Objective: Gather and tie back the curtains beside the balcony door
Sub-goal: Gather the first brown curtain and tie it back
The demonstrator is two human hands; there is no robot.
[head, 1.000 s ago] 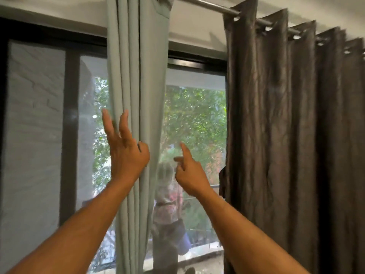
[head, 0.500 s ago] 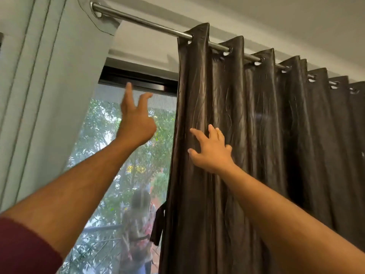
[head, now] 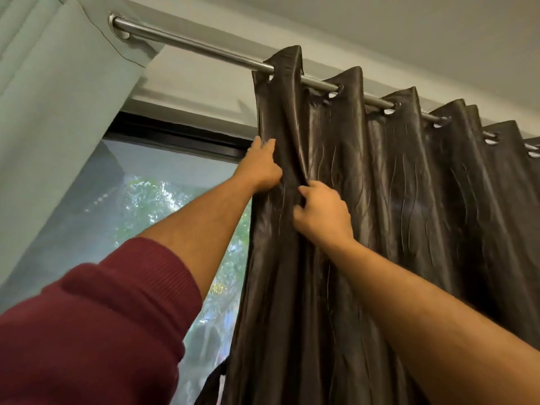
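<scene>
Overhead, both of your arms reach up toward a dark brown, glossy, crinkled fabric curtain [head: 380, 200] hanging in deep folds from a silver metal curtain rod [head: 190, 43]. Your left hand [head: 261, 168] grips the leading edge of that curtain, fingers wrapped round the outermost fold just below the rod. Your right hand [head: 321, 214] sits just beside and slightly below the left hand, thumb and curled fingers pinching a fold of the same cloth; the two hands are close together but not touching. The rest of the brown curtain spreads away from your right hand, its metal eyelets threaded on the rod. Well beyond your left hand hangs a pale green, matte fabric curtain [head: 52, 127], gathered in flat pleats at the rod's end. Between that curtain and your left hand you can see the glass balcony door [head: 152, 200] in its black frame, with blurred green foliage outside. Your left arm wears a maroon ribbed sleeve [head: 96, 331] pushed up the forearm; your right forearm is bare.
</scene>
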